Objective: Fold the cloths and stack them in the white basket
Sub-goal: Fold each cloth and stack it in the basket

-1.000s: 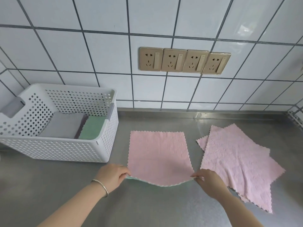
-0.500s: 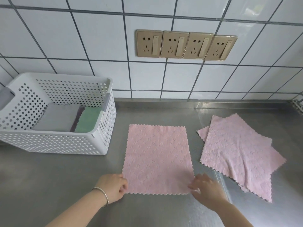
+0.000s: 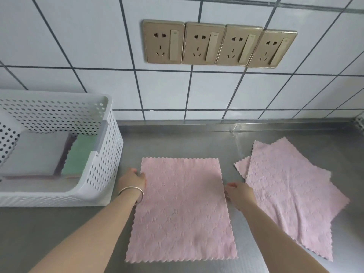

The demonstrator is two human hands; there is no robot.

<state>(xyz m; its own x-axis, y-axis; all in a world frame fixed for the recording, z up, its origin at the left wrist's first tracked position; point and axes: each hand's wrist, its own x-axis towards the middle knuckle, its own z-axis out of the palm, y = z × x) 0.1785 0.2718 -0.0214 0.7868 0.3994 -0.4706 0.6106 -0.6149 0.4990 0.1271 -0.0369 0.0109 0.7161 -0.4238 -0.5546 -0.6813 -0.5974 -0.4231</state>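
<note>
Both hands moved up the pink cloth (image 3: 182,209), left hand (image 3: 132,179) fingers curled on its left edge; right hand (image 3: 239,193) pinching right edge

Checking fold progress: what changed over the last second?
Pink cloth, lifted at its near edge a second ago, now lies flat on the counter. Left hand and right hand moved from the near corners up to its side edges, fingers curled there; grip unclear. Unchanged: white basket with folded cloths, pink pile on the right.
</note>
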